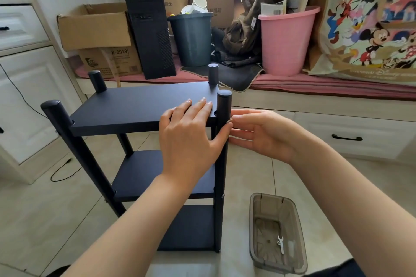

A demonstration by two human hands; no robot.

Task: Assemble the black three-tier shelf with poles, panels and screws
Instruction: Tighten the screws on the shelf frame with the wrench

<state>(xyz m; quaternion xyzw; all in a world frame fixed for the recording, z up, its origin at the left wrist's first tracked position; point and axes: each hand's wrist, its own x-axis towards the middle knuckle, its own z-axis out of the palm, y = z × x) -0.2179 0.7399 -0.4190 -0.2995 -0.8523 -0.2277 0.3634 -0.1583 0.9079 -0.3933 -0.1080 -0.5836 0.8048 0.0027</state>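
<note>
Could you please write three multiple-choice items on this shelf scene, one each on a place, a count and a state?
1. Where does the small wrench lie?
A. in the clear plastic tray on the floor
B. on the top panel
C. in the pink bucket

2. How many panels does the shelf hold?
A. one
B. two
C. three

3. How does the left hand lie?
A. flat on the top panel, fingers straight
B. fisted round a cable
C. inside the tray

Answers: 1 A, the wrench shows through the tray's bottom; 2 C, three panels are stacked between the poles; 3 A, its fingers are spread on the panel beside the near right pole.
</note>
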